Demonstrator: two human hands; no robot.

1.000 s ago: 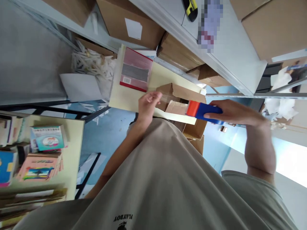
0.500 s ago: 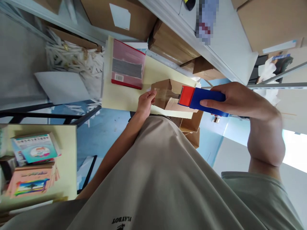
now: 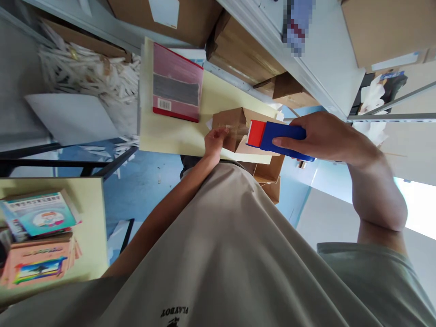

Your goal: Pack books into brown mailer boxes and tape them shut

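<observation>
My right hand point(image 3: 316, 136) is wrapped round a blue tape dispenser point(image 3: 284, 138) with a red toothed head. The head is over the right part of a small brown cardboard box point(image 3: 230, 141). A strip of clear packing tape point(image 3: 235, 130) shows on the box, left of the dispenser. My left hand point(image 3: 215, 141) is closed at the left side of the box, its thumb and fingertips pinched together at the tape's end. The fingers partly hide what they hold. The box lies on a pale yellow table point(image 3: 177, 138).
A red and pink book point(image 3: 177, 81) lies left of the box. Larger cartons point(image 3: 243, 52) stand behind, under a white shelf point(image 3: 327, 59). Another table at lower left holds stacked books point(image 3: 41, 218). White paper strips point(image 3: 88, 72) fill a carton at upper left.
My left hand has moved right, onto the box. The dispenser in my right hand has moved slightly left, nearer to it. The view has shifted a little.
</observation>
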